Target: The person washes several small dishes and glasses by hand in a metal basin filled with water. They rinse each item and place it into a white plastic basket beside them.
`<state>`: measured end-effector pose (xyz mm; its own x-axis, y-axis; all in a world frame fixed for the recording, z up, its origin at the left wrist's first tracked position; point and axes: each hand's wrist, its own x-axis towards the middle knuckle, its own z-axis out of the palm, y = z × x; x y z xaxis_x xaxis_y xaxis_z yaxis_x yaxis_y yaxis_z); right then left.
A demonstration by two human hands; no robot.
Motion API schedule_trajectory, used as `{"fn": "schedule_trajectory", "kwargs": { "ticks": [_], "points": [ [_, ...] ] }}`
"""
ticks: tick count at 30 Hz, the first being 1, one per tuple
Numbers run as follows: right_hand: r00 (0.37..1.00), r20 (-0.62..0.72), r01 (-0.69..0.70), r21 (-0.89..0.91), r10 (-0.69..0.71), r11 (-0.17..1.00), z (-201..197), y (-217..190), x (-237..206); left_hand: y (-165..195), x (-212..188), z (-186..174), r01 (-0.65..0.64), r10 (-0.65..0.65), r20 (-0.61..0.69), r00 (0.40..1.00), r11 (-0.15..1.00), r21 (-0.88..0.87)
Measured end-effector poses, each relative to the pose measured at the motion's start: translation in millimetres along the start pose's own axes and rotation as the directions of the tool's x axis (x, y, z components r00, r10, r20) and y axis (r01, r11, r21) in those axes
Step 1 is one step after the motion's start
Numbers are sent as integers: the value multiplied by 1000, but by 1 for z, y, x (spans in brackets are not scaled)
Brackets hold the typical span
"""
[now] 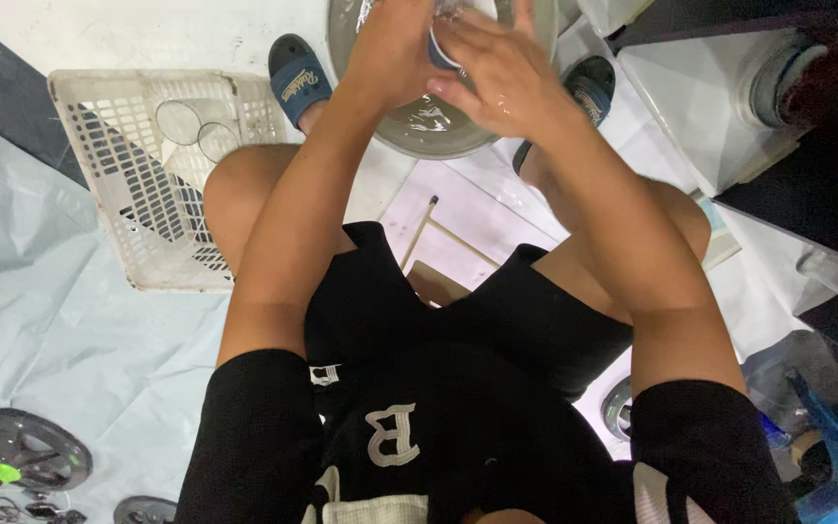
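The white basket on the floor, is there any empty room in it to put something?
Yes. The white plastic basket is bare along its near and left parts. Two clear glasses crowd its far corner. The round metal basin is crowded: both hands, left hand and right hand, work there.

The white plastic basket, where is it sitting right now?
In the head view, the white plastic basket lies on the floor at the person's left, beside the left knee, with clear glasses inside.
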<state>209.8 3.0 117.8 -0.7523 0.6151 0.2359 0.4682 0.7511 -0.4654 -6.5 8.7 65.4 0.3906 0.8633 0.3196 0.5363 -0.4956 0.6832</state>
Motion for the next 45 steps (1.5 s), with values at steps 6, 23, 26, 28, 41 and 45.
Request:
{"fn": "schedule_trajectory", "kwargs": {
  "ticks": [6,23,26,28,41,45],
  "points": [
    [969,209,-200,332,135,922,5,14,0,-11,-9,6,179,-182,95,979,983,35],
    [905,275,-393,248,324,886,-36,23,-3,-15,-21,25,359,-667,270,694,646,674],
    [898,284,-406,240,337,882,-40,23,0,-11,-21,34,327,-665,323,673,659,677],
    [901,278,-401,247,332,882,-42,23,1,-11,-16,43,310,-677,423,602,686,658],
    [859,343,-478,270,380,836,-49,37,-10,-31,-4,162,151,-561,516,648,758,635],
    [867,343,-462,286,361,839,-47,44,-13,-35,-8,165,325,-508,397,765,836,442]
  ]
}}
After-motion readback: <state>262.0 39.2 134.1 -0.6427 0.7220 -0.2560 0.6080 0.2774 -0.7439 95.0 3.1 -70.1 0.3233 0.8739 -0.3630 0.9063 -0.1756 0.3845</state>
